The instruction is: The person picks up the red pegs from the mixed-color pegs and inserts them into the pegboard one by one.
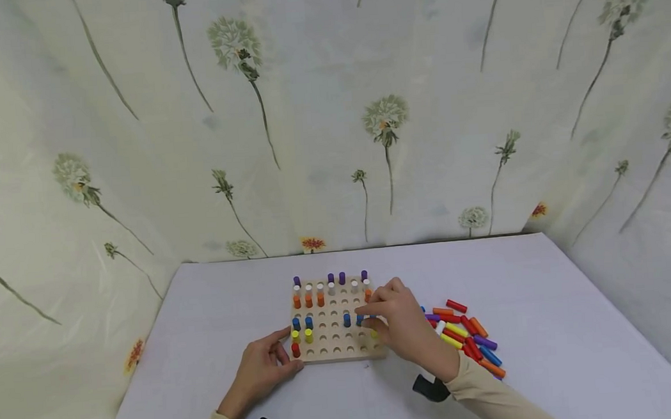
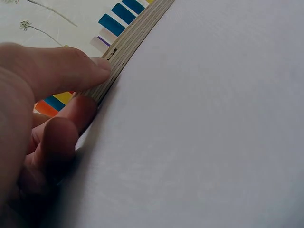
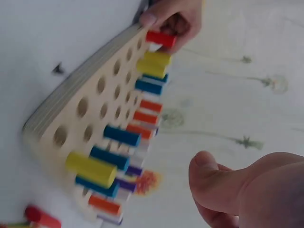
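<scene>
A wooden pegboard (image 1: 336, 350) with round holes lies on the table, and coloured pegs stand in several of its rows. My left hand (image 1: 264, 366) grips its front left corner, thumb on the front edge (image 2: 124, 52) and fingers round the side, near a red peg (image 1: 295, 350). Over the right part of the board hovers my right hand (image 1: 398, 318), thumb and index finger apart, close to the blue pegs (image 1: 347, 320). In the right wrist view no peg shows at its thumb (image 3: 205, 164). Several blue pegs (image 3: 122, 135) and a yellow peg (image 3: 91, 169) stand upright there.
A loose pile of red, orange, yellow, blue, purple and white pegs (image 1: 472, 326) lies right of the board, partly behind the right forearm. Dandelion-patterned cloth (image 1: 322, 172) hangs behind the white table (image 1: 220, 306). Each wrist wears a black device (image 1: 430, 388).
</scene>
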The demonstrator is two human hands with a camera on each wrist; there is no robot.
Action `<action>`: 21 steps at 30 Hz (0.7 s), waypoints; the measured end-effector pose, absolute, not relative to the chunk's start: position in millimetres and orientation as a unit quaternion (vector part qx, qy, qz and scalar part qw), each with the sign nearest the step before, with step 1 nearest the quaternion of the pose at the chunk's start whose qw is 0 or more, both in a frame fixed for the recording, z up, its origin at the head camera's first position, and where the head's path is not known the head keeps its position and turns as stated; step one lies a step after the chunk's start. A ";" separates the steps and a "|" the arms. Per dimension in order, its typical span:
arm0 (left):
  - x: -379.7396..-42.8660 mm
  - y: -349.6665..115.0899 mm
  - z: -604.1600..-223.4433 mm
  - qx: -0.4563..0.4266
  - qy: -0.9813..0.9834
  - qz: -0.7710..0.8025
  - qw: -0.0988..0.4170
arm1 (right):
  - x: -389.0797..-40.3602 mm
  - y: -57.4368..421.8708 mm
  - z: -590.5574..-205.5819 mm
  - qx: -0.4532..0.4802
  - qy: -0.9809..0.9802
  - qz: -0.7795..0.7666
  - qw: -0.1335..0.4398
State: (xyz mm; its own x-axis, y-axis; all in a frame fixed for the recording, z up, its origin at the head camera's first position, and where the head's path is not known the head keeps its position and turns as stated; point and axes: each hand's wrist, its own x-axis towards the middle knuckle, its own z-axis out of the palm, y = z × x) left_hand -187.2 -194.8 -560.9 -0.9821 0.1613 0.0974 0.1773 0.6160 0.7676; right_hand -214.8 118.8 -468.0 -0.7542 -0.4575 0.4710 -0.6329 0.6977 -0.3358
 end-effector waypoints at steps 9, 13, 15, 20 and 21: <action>-187.5 -196.1 -561.3 -0.093 -0.896 -0.434 0.008 | -230.4 156.1 -478.7 0.230 -0.950 0.187 0.098; -188.4 -196.4 -563.0 -0.093 -0.899 -0.427 0.009 | -236.9 166.9 -489.0 0.208 -0.960 0.180 0.055; -188.6 -196.8 -563.5 -0.093 -0.900 -0.426 0.010 | -238.8 170.7 -493.7 0.206 -0.960 0.185 0.042; -189.1 -197.2 -564.0 -0.094 -0.898 -0.429 0.007 | -241.0 175.7 -505.1 0.204 -0.960 0.191 0.036; -189.1 -197.1 -564.1 -0.094 -0.898 -0.430 0.005 | -241.4 176.1 -507.7 0.202 -0.960 0.192 0.037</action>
State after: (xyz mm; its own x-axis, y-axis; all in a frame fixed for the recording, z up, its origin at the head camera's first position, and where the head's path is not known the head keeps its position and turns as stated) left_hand -189.1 -197.1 -564.1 -0.9822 0.1645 0.0909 0.1740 0.6127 0.7709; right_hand -241.4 176.1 -507.7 -0.9155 -0.3741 0.1480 -0.4023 0.8448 -0.3529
